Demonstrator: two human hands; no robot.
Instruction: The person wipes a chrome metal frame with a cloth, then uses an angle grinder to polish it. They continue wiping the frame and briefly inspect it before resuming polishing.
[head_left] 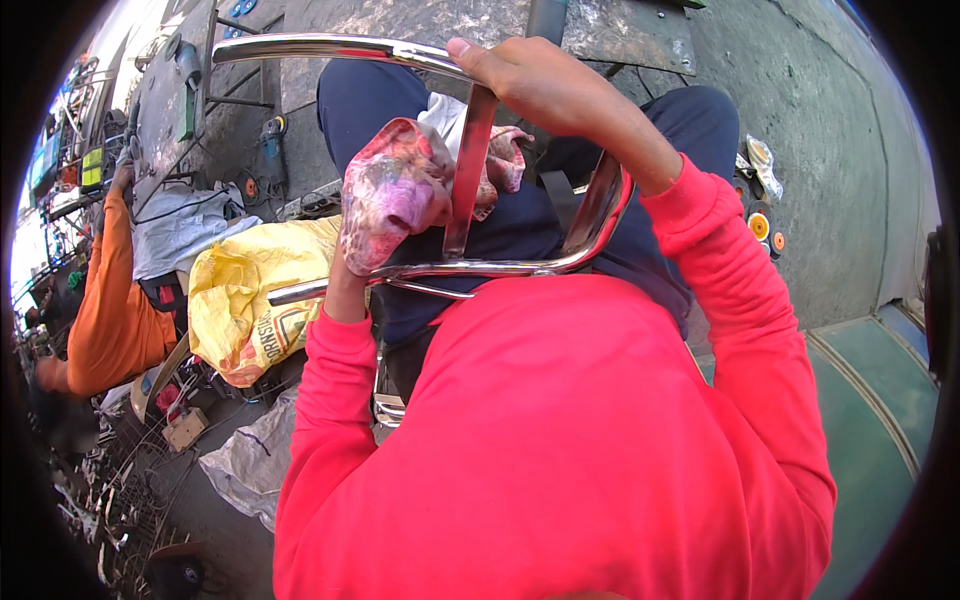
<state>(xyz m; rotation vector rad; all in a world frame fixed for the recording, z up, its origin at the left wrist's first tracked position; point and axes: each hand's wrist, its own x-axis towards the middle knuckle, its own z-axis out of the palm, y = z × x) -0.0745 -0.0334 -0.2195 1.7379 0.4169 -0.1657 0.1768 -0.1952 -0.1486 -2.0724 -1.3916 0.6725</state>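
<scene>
A shiny chrome tubular frame (330,45), with bent tubes joined by a flat metal bar, stands tilted across my lap. My right hand (550,88) is closed over its upper corner, the thumb lying along the upper tube and the other fingers partly hidden. A stained pink and white rag (395,190) covers my left hand (348,288), so only the wrist shows below it. That rag sits against the left side of the flat bar, and more patterned cloth shows on the bar's other side. The left fingers are hidden in the cloth.
A yellow sack (260,290) lies at my left, beside a person in an orange sleeve (120,290). Angle grinders (272,145) rest on the floor at the far left. Sanding discs (759,227) lie right of my knee. Green panels (870,390) stand at the lower right.
</scene>
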